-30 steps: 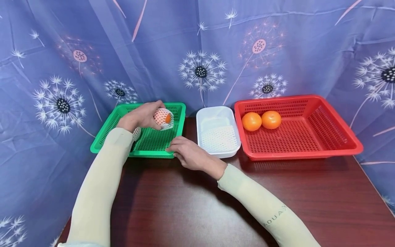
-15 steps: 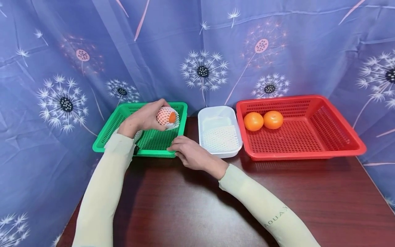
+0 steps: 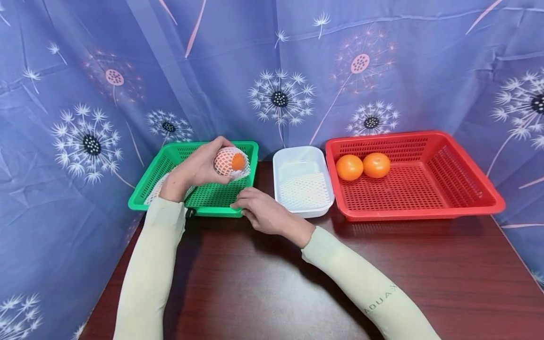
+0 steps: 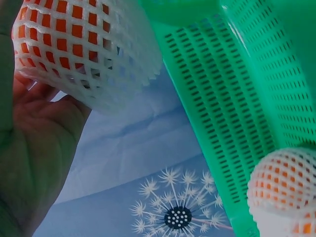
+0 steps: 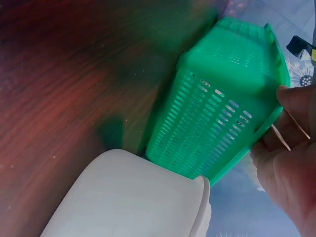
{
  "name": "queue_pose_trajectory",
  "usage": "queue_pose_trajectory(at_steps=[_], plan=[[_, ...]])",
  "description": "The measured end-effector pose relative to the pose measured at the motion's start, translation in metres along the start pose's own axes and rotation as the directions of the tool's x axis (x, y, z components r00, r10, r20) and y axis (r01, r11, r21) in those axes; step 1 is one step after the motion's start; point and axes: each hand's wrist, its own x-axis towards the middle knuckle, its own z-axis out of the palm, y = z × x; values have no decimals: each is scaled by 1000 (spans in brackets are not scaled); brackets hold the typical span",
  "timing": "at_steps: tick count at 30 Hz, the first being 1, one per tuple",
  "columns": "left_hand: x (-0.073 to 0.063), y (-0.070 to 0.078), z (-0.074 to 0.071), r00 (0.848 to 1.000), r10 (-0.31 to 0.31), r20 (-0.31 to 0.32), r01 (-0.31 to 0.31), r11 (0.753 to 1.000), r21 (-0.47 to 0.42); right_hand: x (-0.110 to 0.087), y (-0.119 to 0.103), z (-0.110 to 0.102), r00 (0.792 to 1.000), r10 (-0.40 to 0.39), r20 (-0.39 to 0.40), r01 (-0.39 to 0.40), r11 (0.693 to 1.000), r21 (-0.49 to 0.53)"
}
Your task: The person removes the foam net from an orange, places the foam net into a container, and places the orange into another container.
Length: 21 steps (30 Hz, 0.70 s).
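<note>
- Flowered curtain (image 3: pixel 229 61) hung behind
- Left hand (image 3: pixel 199 164) held netted orange (image 3: pixel 229 163); its bare patch (image 3: pixel 238 162) had become larger, so covering seemed partial
- Right hand (image 3: pixel 265 211) pinched green basket (image 3: pixel 216 211) by rim

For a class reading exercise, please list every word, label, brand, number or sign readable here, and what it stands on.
"AQUAX", on the right sleeve; its second letter is too small to tell surely from an O.
No other text is legible, including on the green basket, white tray or red basket.
</note>
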Motion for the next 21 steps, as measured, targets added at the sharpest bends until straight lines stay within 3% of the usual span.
queue_pose_trajectory(at_steps=[7,21], plan=[[-6,14,7,998,48,-45,-51,996,-75,0,1,1,1000,5,3,-5,1000,-2],[-17,32,18,984,112,-138,-129,984,-124,0,1,1,1000,15,9,-15,1000,4]])
